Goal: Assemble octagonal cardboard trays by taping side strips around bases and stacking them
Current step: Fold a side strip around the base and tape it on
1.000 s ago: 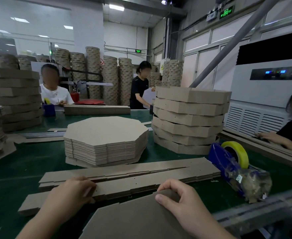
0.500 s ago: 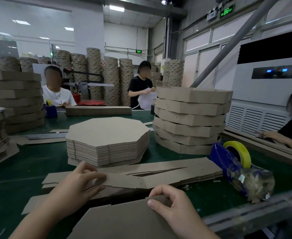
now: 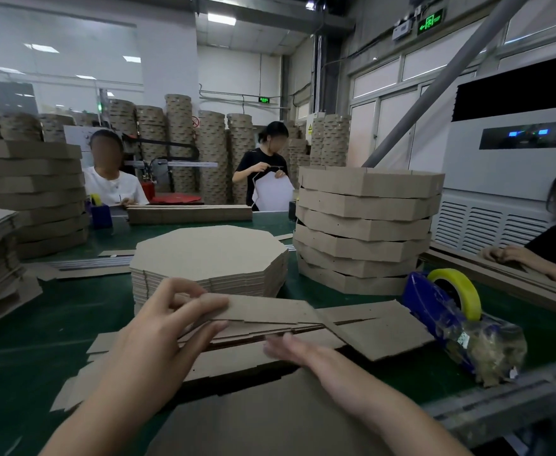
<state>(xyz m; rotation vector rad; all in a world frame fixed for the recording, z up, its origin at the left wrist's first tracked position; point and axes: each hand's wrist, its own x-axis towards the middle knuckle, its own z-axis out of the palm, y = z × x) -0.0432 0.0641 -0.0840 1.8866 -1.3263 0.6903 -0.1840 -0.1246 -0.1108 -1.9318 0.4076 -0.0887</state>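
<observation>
**Q:** What was held at the table (image 3: 49, 327)?

**A:** One strip (image 3: 270, 312) was pinched at its end by the left hand (image 3: 158, 327). The fingers were curled over and under it, and that end was raised off the pile (image 3: 381, 334) of strips. Nothing was held by the right hand (image 3: 298, 352). Its fingers were stretched out flat, low over the pile, and were blurred.

**Q:** Where was the base?

**A:** A single base (image 3: 270, 416) was laid flat at the near edge, just in front of the pile. No strip was seen around it.

**Q:** How much had been done?

**A:** Several finished trays (image 3: 365, 225) were stacked at the far right, behind the tape (image 3: 450, 304). A thick stack of bare bases (image 3: 210, 255) was left in the middle of the table, so a good deal of work was judged to remain.

**Q:** And this tray?

**A:** It was judged to be at its very start. A strip had only been picked, the wrapping round the base had not begun, and the tape had not been touched. Stacking was left for last.
</observation>
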